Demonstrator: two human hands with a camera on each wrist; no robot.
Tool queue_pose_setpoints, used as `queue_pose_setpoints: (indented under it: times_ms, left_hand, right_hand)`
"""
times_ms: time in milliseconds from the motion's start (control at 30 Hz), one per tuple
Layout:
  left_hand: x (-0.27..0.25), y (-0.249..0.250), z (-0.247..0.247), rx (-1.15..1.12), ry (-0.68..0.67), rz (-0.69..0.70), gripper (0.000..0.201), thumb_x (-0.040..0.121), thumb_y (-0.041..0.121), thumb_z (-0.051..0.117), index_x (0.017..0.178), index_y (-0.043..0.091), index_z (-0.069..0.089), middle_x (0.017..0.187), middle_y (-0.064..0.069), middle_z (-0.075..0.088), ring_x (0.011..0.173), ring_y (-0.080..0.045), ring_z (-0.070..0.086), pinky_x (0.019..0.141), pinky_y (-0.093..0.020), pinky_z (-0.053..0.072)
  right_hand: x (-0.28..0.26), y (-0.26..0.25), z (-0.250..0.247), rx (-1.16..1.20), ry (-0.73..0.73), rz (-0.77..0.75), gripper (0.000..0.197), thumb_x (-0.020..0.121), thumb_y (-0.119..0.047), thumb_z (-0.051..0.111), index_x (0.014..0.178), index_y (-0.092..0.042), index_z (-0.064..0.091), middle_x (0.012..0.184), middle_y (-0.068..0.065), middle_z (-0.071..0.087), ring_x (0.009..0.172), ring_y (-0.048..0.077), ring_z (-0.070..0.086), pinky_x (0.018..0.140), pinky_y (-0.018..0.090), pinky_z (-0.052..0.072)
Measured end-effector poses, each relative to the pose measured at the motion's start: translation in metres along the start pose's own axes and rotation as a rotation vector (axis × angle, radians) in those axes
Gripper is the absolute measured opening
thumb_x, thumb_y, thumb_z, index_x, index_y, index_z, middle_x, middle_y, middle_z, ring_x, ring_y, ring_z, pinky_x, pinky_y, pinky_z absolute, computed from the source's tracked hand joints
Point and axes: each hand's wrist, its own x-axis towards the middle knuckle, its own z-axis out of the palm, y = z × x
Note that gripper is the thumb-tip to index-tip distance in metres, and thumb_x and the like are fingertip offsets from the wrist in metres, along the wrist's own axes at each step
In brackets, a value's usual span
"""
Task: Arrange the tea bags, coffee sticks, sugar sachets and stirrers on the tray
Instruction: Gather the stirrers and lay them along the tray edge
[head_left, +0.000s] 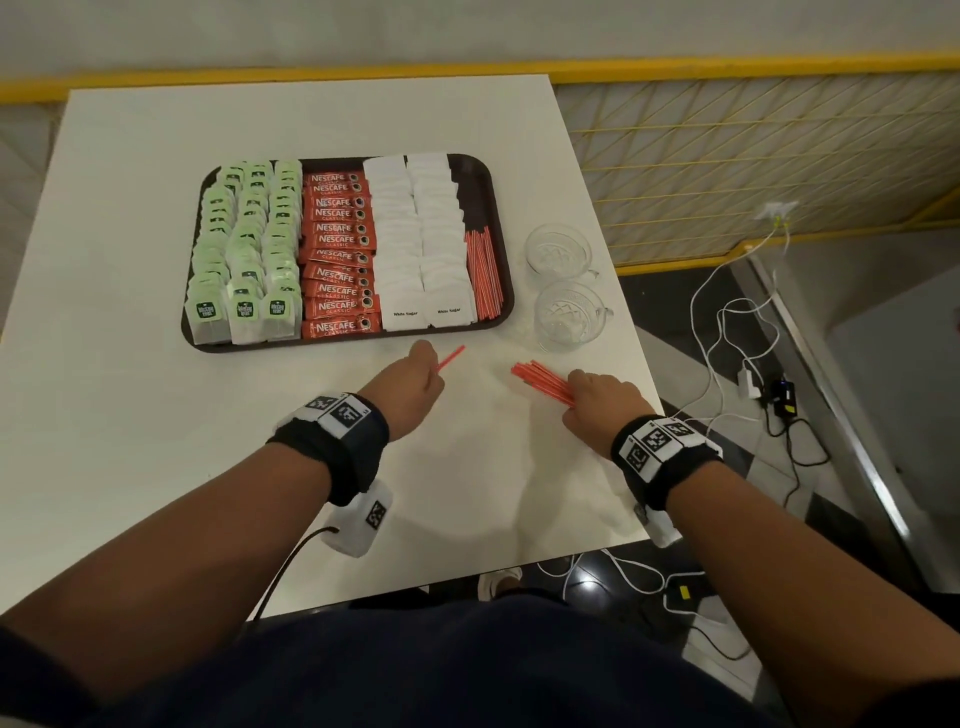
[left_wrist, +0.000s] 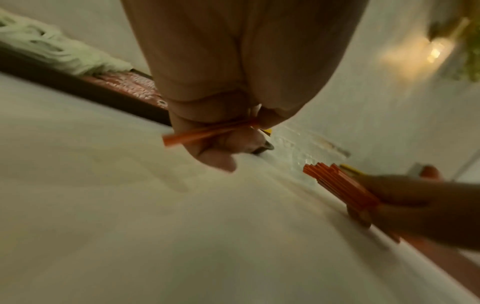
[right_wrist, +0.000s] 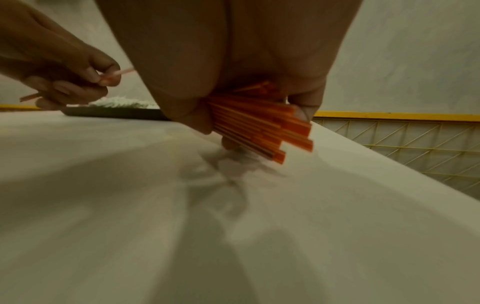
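Filling tray (head_left: 501, 218): sachets, stirrers (head_left: 484, 275); left fingers (head_left: 423, 358) pinching stirrer (head_left: 451, 358), right gripping bundle (head_left: 543, 382).

Smooth white counter (head_left: 156, 415) with faint sheen; dark matt plastic tray (head_left: 496, 228); paper sugar sachets (head_left: 400, 244); glossy red coffee sticks (head_left: 340, 260); thin orange plastic stirrers (head_left: 483, 270); clear patterned glass cups (head_left: 566, 317).

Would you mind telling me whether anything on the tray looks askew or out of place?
Nothing stands out: tea bags, coffee sticks, sugar sachets and stirrers lie in tidy columns on the tray.
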Motion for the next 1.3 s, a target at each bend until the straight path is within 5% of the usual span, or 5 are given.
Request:
queue_pose_setpoints:
  times_ms: [267, 367, 633, 867, 1300]
  left_hand:
    - [-0.004, 0.033, -0.023, -0.568, -0.029, -0.006, 0.048, 0.085, 0.065, 0.057, 0.102, 0.019, 0.054, 0.09, -0.004, 0.057, 0.075, -0.012, 0.053, 0.071, -0.027, 0.047]
    - [-0.009, 0.051, -0.031, -0.639, 0.004, 0.11, 0.032, 0.094, 0.045, 0.058, 0.108, 0.016, 0.06, 0.086, 0.007, 0.064, 0.07, 0.01, 0.06, 0.066, -0.007, 0.046]
    - [-0.007, 0.052, -0.044, -0.848, 0.324, -0.025, 0.024, 0.104, 0.04, 0.04, 0.117, 0.024, 0.052, 0.104, 0.011, 0.06, 0.097, 0.002, 0.057, 0.078, -0.012, 0.04]
    - [-0.002, 0.044, -0.063, -0.904, 0.556, -0.03, 0.03, 0.1, 0.037, 0.043, 0.084, 0.017, 0.059, 0.087, -0.003, 0.058, 0.081, -0.016, 0.056, 0.082, -0.039, 0.048]
    - [-0.002, 0.054, -0.079, -0.996, 0.598, 0.245, 0.023, 0.103, 0.033, 0.045, 0.092, 0.013, 0.046, 0.065, 0.003, 0.044, 0.064, -0.01, 0.055, 0.093, -0.053, 0.053]
  right_hand:
    - [-0.006, -0.061, -0.05, 0.541, -0.048, -0.24, 0.013, 0.097, -0.014, 0.045, 0.108, -0.008, 0.044, 0.077, 0.005, 0.054, 0.068, 0.026, 0.059, 0.061, 0.034, 0.05]
    - [-0.007, -0.093, -0.072, 0.722, -0.045, -0.349, 0.016, 0.099, -0.01, 0.042, 0.114, -0.014, 0.046, 0.075, -0.002, 0.053, 0.059, 0.01, 0.056, 0.049, 0.016, 0.046]
    - [0.011, -0.123, -0.084, 0.735, -0.043, -0.41, 0.036, 0.1, -0.021, 0.047, 0.134, -0.011, 0.041, 0.075, -0.011, 0.057, 0.056, -0.001, 0.059, 0.052, 0.011, 0.044]
    - [0.024, -0.116, -0.085, 0.588, -0.118, -0.314, 0.032, 0.092, -0.052, 0.057, 0.088, -0.021, 0.057, 0.088, 0.005, 0.069, 0.08, 0.017, 0.066, 0.075, 0.031, 0.055]
    - [0.023, -0.125, -0.107, 1.827, -0.586, 0.051, 0.062, 0.103, -0.043, 0.036, 0.131, 0.011, 0.046, 0.124, 0.032, 0.059, 0.108, 0.04, 0.065, 0.093, 0.041, 0.055]
